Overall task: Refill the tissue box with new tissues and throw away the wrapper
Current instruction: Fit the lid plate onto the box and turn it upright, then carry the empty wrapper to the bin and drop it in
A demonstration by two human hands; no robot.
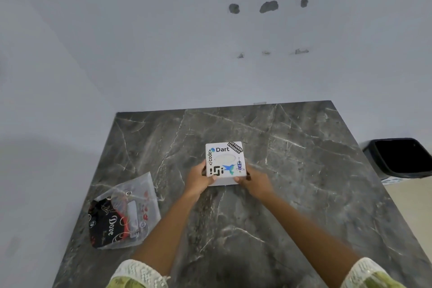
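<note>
A white square tissue box point(225, 162) covered in stickers stands in the middle of the dark marble table point(292, 147), its oval slot facing up. My left hand point(199, 179) grips its near left side and my right hand point(253, 180) grips its near right side. A clear plastic tissue wrapper point(127, 214) with black and red print lies crumpled on the table to the left, apart from both hands.
A black waste bin point(401, 158) stands on the floor past the table's right edge. A pale wall rises behind the table, and the floor shows on the left.
</note>
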